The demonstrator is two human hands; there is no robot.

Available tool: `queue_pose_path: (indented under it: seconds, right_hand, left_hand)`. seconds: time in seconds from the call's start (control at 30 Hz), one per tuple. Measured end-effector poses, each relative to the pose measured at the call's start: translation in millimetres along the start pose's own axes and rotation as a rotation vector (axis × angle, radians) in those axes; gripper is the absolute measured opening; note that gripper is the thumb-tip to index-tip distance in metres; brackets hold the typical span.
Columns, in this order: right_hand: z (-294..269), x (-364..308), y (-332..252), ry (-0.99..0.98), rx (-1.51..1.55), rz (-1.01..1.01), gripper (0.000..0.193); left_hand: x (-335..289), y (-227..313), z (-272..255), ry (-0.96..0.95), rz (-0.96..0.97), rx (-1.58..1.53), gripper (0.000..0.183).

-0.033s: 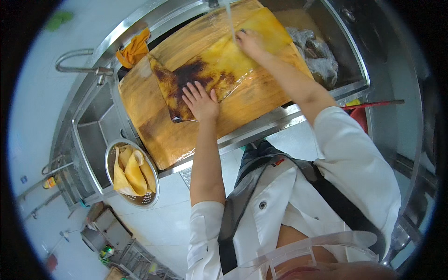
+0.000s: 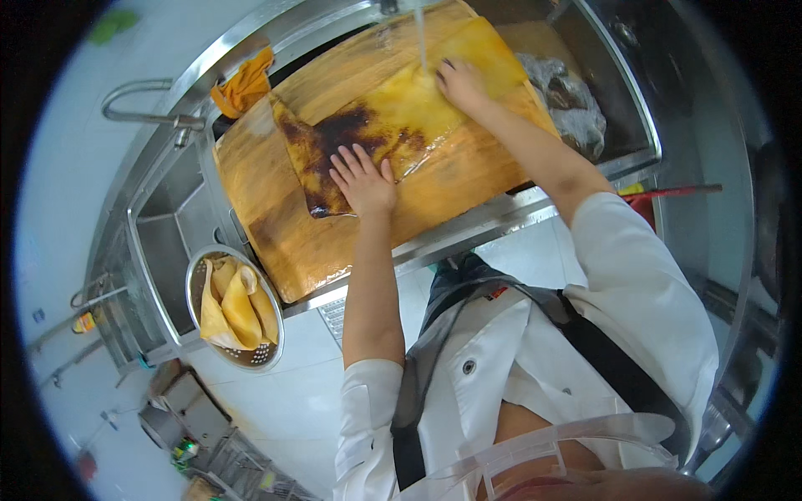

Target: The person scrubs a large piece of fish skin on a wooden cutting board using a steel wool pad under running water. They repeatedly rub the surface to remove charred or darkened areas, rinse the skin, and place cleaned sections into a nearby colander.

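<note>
A wet yellow sheet of animal skin (image 2: pixel 401 104), with dark scorched patches at its left part, lies flat on a large wooden board (image 2: pixel 284 242). My left hand (image 2: pixel 366 185) rests on the dark end, palm down with fingers spread. On the yellow part farther right, my right hand (image 2: pixel 462 86) is closed, fingers bent down against the skin. Something small and dark shows at its fingertips, too little to name. A thin stream of water (image 2: pixel 421 42) falls onto the skin just beside this hand.
The board lies across a steel sink (image 2: pixel 647 125). Right of it are plastic-wrapped things (image 2: pixel 572 104). An orange cloth (image 2: pixel 244 83) hangs at the far left, near a curved tap (image 2: pixel 138 123). A metal colander (image 2: pixel 255 359) holds folded pale-yellow skin pieces (image 2: pixel 238 313).
My right hand has shifted slightly right and toward me over the skin. My left hand stays in place on the dark end.
</note>
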State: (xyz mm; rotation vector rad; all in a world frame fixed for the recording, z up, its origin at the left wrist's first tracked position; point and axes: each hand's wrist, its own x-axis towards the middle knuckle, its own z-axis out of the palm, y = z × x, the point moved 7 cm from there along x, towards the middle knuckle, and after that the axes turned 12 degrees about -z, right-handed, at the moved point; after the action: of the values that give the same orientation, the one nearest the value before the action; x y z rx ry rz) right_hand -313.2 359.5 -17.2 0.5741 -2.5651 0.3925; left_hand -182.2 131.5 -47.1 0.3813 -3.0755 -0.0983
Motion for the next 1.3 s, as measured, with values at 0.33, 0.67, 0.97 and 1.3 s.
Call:
queue_pose_path:
  seconds: [0.33,0.67,0.97,1.3]
  right_hand:
    - [57,57,-129,-0.028,0.126,-0.278,0.017]
    - [21,6,-95,-0.107,0.077,-0.376,0.019]
    - [63,48,-98,-0.095,0.106,-0.285,0.017]
    - [74,69,-118,-0.293,-0.037,-0.101,0.020]
  left_hand:
    - [-3,3,-9,-0.063,-0.014,0.062,0.070]
    - [-4,-3,-11,-0.036,-0.018,-0.060,0.070]
    - [-3,-6,-10,-0.064,-0.031,-0.011,0.071]
    - [-5,-9,-10,-0.084,-0.037,-0.068,0.072]
